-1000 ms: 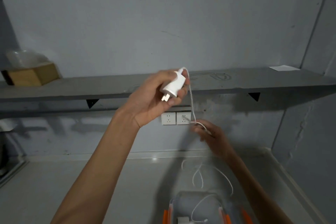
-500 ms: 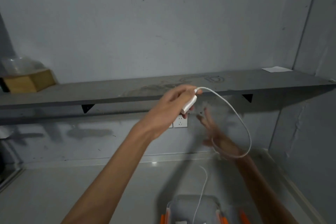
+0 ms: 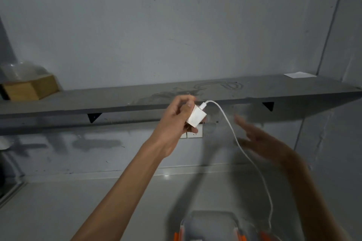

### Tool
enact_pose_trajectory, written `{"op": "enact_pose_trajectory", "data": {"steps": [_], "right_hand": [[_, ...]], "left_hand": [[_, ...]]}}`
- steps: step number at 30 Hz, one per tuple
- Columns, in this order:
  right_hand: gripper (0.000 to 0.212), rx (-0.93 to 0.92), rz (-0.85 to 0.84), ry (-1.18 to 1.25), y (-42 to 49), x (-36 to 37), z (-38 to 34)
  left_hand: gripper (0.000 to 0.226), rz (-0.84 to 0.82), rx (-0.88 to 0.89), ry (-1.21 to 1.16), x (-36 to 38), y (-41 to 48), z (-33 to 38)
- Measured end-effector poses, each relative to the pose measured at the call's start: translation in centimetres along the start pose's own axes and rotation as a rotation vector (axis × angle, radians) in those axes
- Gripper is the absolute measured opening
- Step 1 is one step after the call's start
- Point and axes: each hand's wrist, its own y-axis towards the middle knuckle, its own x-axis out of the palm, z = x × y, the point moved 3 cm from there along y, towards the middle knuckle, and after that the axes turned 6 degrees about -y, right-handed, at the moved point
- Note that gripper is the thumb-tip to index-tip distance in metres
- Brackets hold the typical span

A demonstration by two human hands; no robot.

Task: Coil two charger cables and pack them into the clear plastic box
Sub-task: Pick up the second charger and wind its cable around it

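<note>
Grey wall and shelf (image 3: 254, 92) above pale desk (image 3: 58, 201), left hand (image 3: 176, 121) gripping white charger (image 3: 196, 117) below shelf, cable (image 3: 235, 139) end pointing up-right, right hand (image 3: 260, 143) blurred, fingers spread.

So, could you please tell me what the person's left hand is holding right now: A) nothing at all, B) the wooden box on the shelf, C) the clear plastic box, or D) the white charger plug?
D: the left hand grips the white charger plug, and its white cable hangs down past the open right hand toward the clear plastic box.
</note>
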Motion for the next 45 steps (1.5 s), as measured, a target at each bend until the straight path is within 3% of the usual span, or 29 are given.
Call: {"op": "enact_pose_trajectory", "data": {"steps": [2, 4, 8, 11, 16, 19, 23, 25, 31, 36, 38, 42, 45], "right_hand": [[0.057, -0.098, 0.084, 0.395, 0.6, -0.1, -4.7], [0.031, -0.093, 0.05, 0.456, 1.1, 0.8, -7.7], [0.047, 0.01, 0.146, 0.615, 1.4, 1.0, -6.8], [0.039, -0.005, 0.195, 0.529, 1.6, -0.3, -7.0], [0.027, -0.194, 0.016, 0.553, 2.0, -2.6, -9.8], [0.029, -0.266, -0.032, 0.422, 1.7, -3.8, -11.5], [0.012, -0.368, 0.344, 0.027, 2.3, -5.6, -13.1], [0.004, -0.396, 0.465, 0.026, 3.2, -5.3, -13.0], [0.028, -0.18, 0.337, 0.237, 5.3, 3.0, -8.1], [0.03, -0.078, 0.418, 0.214, 2.9, 9.5, -5.0], [0.027, -0.133, 0.412, 0.06, 0.9, 11.3, -4.3], [0.02, -0.325, 0.351, -0.546, -1.6, 12.2, -4.9], [0.018, -0.33, 0.356, -0.662, -2.7, 11.1, -6.6]], "left_hand": [[0.028, 0.019, -0.047, -0.03, 0.8, 0.0, -0.8], [0.031, 0.017, -0.093, -0.084, 1.3, 0.0, -1.2], [0.027, -0.079, -0.18, -0.174, 0.7, -0.6, -1.1], [0.023, -0.161, -0.212, -0.109, 0.1, -1.3, -1.2], [0.021, -0.176, -0.142, 0.058, -0.4, -2.4, -1.4], [0.021, -0.151, 0.02, 0.315, -0.8, -2.3, -0.6], [0.023, -0.18, 0.093, 0.316, -0.9, -2.3, 0.2], [0.023, -0.19, 0.093, 0.214, -0.6, -2.3, 0.8], [0.032, -0.131, 0.026, -0.174, -1.0, -0.5, 1.1], [0.027, -0.04, -0.001, -0.272, -1.9, 1.3, -0.3], [0.022, 0.013, -0.014, -0.269, -2.4, 1.9, -0.8], [0.017, 0.085, -0.1, -0.269, -2.8, 2.5, -2.5], [0.026, 0.157, -0.177, -0.241, -3.0, 2.7, -4.1]]}}
